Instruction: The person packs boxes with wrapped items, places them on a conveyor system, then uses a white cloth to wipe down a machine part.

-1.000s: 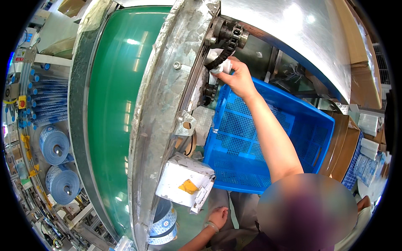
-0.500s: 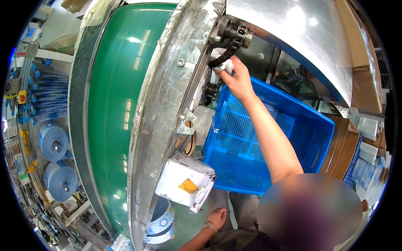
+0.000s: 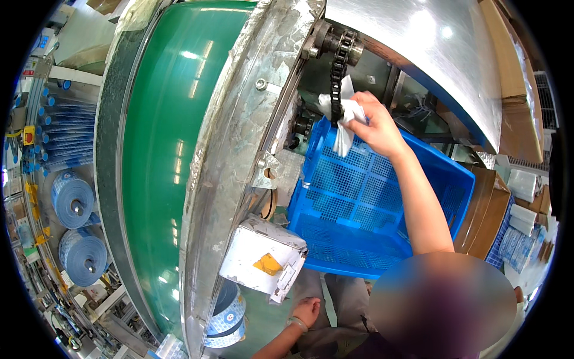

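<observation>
My right hand (image 3: 378, 127) is closed on a crumpled white cloth (image 3: 348, 119), with the arm stretched over a blue plastic crate. The cloth sits around a dark, greasy roller chain (image 3: 338, 78), partly behind it. From a sprocket (image 3: 350, 48) on the side of the conveyor frame, the chain hangs down; its lower end is at the cloth and the crate's rim. Lower down, my left hand (image 3: 307, 311), with a band at the wrist, rests on my leg with its fingers curled in and nothing visible in them.
A green conveyor belt (image 3: 161, 149) runs along the left behind a worn metal frame (image 3: 230, 149). The blue crate (image 3: 382, 230) stands beside it. A white box (image 3: 263, 257) is fixed to the frame. A metal cover (image 3: 442, 60) and cardboard (image 3: 487, 209) lie right.
My right hand has moved right and slightly down with the cloth, away from the frame. The chain, earlier bent toward the frame, now hangs nearly straight. My left hand stays put.
</observation>
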The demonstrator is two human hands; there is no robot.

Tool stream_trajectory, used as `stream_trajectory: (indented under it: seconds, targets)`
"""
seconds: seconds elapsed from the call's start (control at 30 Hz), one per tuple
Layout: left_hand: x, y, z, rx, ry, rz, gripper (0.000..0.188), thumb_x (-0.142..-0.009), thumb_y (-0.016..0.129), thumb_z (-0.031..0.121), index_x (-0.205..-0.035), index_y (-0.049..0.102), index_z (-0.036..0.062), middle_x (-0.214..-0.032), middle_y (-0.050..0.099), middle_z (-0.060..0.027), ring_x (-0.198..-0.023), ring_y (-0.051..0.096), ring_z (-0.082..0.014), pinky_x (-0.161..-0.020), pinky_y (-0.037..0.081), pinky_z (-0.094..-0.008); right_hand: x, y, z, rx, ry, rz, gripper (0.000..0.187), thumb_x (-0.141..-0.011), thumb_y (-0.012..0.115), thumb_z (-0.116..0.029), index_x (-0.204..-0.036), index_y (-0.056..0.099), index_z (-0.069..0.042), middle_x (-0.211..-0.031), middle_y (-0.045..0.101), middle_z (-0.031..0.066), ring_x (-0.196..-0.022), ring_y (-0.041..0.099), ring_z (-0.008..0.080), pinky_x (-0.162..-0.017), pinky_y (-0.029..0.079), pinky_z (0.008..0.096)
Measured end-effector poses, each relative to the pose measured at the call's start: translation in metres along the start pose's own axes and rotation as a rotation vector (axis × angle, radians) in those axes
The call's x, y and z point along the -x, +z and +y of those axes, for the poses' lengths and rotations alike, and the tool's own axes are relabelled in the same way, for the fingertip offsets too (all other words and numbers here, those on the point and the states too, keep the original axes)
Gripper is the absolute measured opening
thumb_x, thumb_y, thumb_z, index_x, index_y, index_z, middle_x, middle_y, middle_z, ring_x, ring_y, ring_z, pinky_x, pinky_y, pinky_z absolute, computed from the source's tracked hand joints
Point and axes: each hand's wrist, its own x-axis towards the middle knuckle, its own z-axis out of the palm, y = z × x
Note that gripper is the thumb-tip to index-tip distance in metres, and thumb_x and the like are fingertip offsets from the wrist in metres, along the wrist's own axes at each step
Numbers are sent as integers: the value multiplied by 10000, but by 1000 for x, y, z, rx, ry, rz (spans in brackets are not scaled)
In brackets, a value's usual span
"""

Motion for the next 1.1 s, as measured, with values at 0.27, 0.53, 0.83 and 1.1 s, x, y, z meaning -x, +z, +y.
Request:
stream_trajectory:
  seconds: [0.27, 0.53, 0.83, 1.1]
  targets:
    - [-11, -9, 18, -97, 135, 58, 176, -859, 588, 155, -1005, 635, 68, -872, 651, -130, -812, 618, -313, -733, 495, -398, 16, 22, -22, -143, -12, -34, 159, -727, 675, -84, -867, 634, -21, -887, 593, 103, -911, 520, 294, -822, 424, 373]
    - [-48, -52, 103, 304, 222, 170, 160, -889, 609, 135, -1036, 636, 78, -907, 635, -95, -693, 597, -215, -604, 479, -329, 26, 63, -25, -521, 204, 180, 142, -816, 688, -68, -940, 681, -1, -924, 594, 74, -855, 581, 181, -745, 459, 297]
    - [-113, -163, 286, 374, 384, 458, 165, -858, 606, -26, -1016, 632, 15, -903, 583, -63, -642, 493, -89, -571, 406, -217, 58, 126, -36, -592, 383, 600, 199, -884, 667, -118, -1043, 659, 1, -927, 680, 18, -840, 573, 82, -742, 469, 257]
    - [-118, -142, 264, 286, 378, 463, 119, -890, 572, -28, -1000, 613, -10, -923, 570, -45, -735, 508, -68, -647, 404, -196, 48, 169, -49, -1116, 549, 1037, 308, -974, 503, -96, -1261, 499, 17, -1202, 590, 87, -1085, 544, 149, -927, 423, 292]
